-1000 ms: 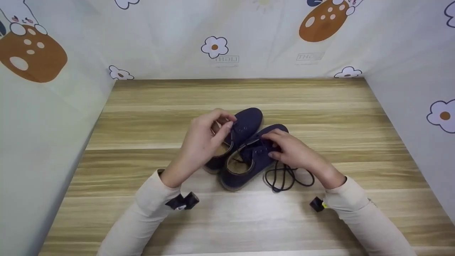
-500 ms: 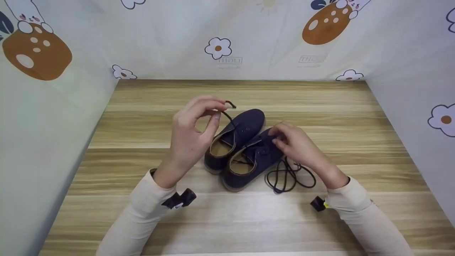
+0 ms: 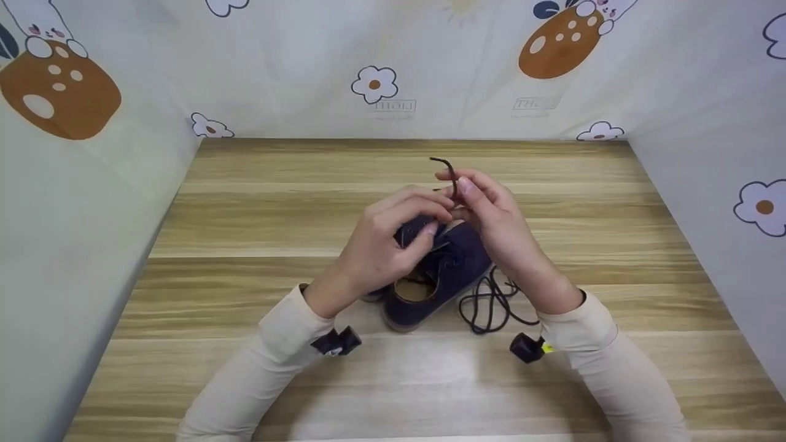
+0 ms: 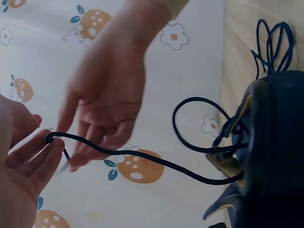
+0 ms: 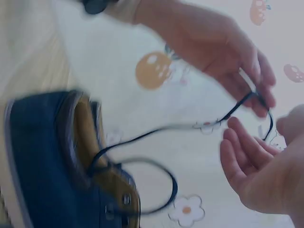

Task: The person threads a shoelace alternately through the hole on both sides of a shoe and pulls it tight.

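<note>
My left hand (image 3: 393, 242) pinches a dark shoelace (image 4: 133, 153) near its end, above a pair of navy lace-up shoes. The lace end sticks up between both hands in the head view. Beside it, my right hand (image 3: 506, 230) has thumb and fingers spread around the lace end; a gap shows between them in the right wrist view. The right shoe (image 3: 433, 294) lies toe away, partly covered by the hands. Most of the left shoe (image 3: 412, 232) is hidden behind my left hand. A loop of lace (image 5: 164, 173) hangs out at one shoe's opening.
A loose heap of dark lace (image 3: 491, 307) lies on the wooden table (image 3: 258, 202), right of the shoes. Patterned white sheeting (image 3: 295, 73) walls the table at the back and both sides. Each wrist carries a small black camera (image 3: 528, 347).
My left hand lifted a lace end from the left shoe, then carried it right. My right hand left the right shoe, rose and turned palm inward beside the lace end.
</note>
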`<state>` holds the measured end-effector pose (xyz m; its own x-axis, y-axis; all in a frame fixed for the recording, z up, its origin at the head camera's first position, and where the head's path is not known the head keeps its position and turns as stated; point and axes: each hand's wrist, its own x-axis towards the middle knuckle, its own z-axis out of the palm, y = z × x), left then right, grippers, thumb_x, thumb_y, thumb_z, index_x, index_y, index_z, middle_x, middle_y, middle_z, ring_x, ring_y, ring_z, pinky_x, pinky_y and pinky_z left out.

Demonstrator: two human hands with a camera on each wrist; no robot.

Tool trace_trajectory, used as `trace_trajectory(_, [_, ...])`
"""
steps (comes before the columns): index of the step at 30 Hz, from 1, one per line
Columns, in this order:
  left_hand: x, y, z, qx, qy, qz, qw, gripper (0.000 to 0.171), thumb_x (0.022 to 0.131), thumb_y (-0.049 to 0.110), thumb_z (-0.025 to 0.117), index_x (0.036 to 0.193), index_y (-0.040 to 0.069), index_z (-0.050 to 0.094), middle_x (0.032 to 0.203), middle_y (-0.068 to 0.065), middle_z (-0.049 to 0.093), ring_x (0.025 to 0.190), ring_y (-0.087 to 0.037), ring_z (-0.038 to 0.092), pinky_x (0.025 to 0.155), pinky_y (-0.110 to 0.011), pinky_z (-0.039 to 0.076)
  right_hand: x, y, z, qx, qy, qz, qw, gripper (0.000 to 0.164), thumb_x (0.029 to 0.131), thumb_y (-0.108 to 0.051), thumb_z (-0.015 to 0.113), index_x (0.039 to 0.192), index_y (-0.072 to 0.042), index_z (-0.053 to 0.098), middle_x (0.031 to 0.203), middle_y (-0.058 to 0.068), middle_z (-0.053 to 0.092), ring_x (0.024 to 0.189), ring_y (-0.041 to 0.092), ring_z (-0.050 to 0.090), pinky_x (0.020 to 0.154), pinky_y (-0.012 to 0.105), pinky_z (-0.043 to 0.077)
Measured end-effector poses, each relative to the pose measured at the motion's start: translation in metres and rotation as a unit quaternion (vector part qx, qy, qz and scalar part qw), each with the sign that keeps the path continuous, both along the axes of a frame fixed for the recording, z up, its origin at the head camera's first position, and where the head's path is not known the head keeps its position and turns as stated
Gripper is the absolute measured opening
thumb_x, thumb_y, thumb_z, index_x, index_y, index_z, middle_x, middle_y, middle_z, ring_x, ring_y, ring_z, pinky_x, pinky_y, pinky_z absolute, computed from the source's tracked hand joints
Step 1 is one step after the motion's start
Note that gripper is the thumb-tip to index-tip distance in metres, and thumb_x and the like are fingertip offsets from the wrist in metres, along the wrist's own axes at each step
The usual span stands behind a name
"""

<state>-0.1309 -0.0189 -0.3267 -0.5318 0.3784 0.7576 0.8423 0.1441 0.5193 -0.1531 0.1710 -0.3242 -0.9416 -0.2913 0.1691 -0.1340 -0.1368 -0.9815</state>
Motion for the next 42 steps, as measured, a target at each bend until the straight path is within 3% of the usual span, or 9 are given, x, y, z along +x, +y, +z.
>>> trace_trajectory(3, [-0.003, 0.005, -0.007, -0.034, -0.013, -0.018, 0.9992, 0.013, 0.091, 0.002, 0.06, 0.099, 0.004, 0.07, 0.109, -0.007, 0.071, 0.111, -0.014, 0.065, 0.104, -0.025, 0.049, -0.002, -0.002, 0.004, -0.063, -0.017, -0.025, 0.998, 0.023, 0.104, -0.013, 0.044, 0.112, -0.004, 0.064, 0.087, 0.002, 0.073, 0.08, 0.014, 0.067, 0.072, 0.024, 0.053])
trace_trajectory(7, [-0.008, 0.008, -0.014, -0.054, -0.037, -0.016, 0.9977, 0.013, 0.092, 0.001, 0.059, 0.098, 0.004, 0.071, 0.105, -0.006, 0.072, 0.106, -0.012, 0.066, 0.101, -0.023, 0.049, -0.004, 0.0, 0.003, -0.072, -0.002, -0.043, 0.996, 0.018, 0.102, -0.007, 0.048, 0.106, -0.005, 0.066, 0.081, 0.002, 0.075, 0.071, 0.014, 0.068, 0.067, 0.024, 0.055])
trace_trajectory(12, [-0.014, 0.007, -0.023, -0.09, -0.056, 0.063, 0.9924, 0.014, 0.092, 0.003, 0.06, 0.099, 0.007, 0.071, 0.101, -0.003, 0.073, 0.099, -0.012, 0.068, 0.093, -0.025, 0.053, -0.009, 0.01, -0.012, -0.027, 0.039, -0.079, 0.996, 0.01, 0.101, -0.009, 0.053, 0.106, -0.004, 0.06, 0.081, 0.002, 0.077, 0.07, 0.015, 0.071, 0.069, 0.028, 0.057])
trace_trajectory(14, [-0.017, 0.006, -0.028, -0.134, -0.07, 0.113, 0.9821, 0.014, 0.092, 0.005, 0.061, 0.101, 0.009, 0.072, 0.101, -0.002, 0.073, 0.098, -0.014, 0.069, 0.09, -0.028, 0.055, -0.011, 0.016, -0.022, 0.0, 0.046, -0.104, 0.993, 0.006, 0.098, -0.007, 0.058, 0.101, -0.001, 0.059, 0.077, 0.001, 0.076, 0.067, 0.014, 0.069, 0.066, 0.027, 0.056])
trace_trajectory(17, [-0.019, 0.006, -0.037, -0.228, -0.114, 0.157, 0.9541, 0.013, 0.093, 0.011, 0.064, 0.103, 0.009, 0.073, 0.1, -0.004, 0.072, 0.095, -0.019, 0.067, 0.086, -0.035, 0.055, -0.011, 0.023, -0.04, 0.07, 0.051, -0.139, 0.986, 0.012, 0.092, -0.005, 0.066, 0.097, 0.006, 0.064, 0.073, -0.002, 0.073, 0.064, 0.011, 0.065, 0.061, 0.024, 0.053])
trace_trajectory(20, [-0.021, 0.007, -0.046, -0.307, -0.148, 0.159, 0.9264, 0.016, 0.092, 0.019, 0.069, 0.103, 0.01, 0.075, 0.096, -0.004, 0.072, 0.093, -0.022, 0.064, 0.082, -0.039, 0.054, -0.008, 0.026, -0.058, 0.141, 0.048, -0.162, 0.976, 0.014, 0.086, -0.003, 0.074, 0.095, 0.007, 0.071, 0.078, -0.002, 0.073, 0.067, 0.006, 0.063, 0.063, 0.019, 0.052])
trace_trajectory(22, [-0.021, 0.008, -0.052, -0.33, -0.156, 0.156, 0.9177, 0.016, 0.092, 0.021, 0.07, 0.102, 0.011, 0.076, 0.096, -0.004, 0.073, 0.092, -0.022, 0.064, 0.082, -0.039, 0.054, -0.005, 0.026, -0.067, 0.177, 0.043, -0.159, 0.97, 0.014, 0.084, -0.003, 0.075, 0.096, 0.005, 0.074, 0.084, 0.003, 0.075, 0.071, 0.004, 0.064, 0.065, 0.018, 0.052])
trace_trajectory(31, [-0.024, 0.014, -0.059, -0.323, -0.156, 0.177, 0.9166, 0.015, 0.096, 0.013, 0.062, 0.098, 0.007, 0.075, 0.094, -0.008, 0.075, 0.088, -0.023, 0.07, 0.078, -0.039, 0.057, 0.005, 0.014, -0.085, 0.239, 0.074, -0.121, 0.961, 0.011, 0.086, 0.004, 0.069, 0.095, -0.001, 0.072, 0.087, 0.016, 0.076, 0.076, 0.004, 0.071, 0.069, 0.017, 0.056])
trace_trajectory(42, [-0.026, 0.013, -0.06, -0.303, -0.173, 0.16, 0.9233, 0.016, 0.095, 0.009, 0.061, 0.101, 0.005, 0.075, 0.096, -0.009, 0.076, 0.087, -0.023, 0.071, 0.077, -0.038, 0.058, 0.008, 0.004, -0.096, 0.303, 0.206, -0.149, 0.918, 0.008, 0.086, -0.001, 0.069, 0.087, -0.009, 0.068, 0.08, 0.003, 0.075, 0.071, 0.01, 0.07, 0.061, 0.019, 0.055])
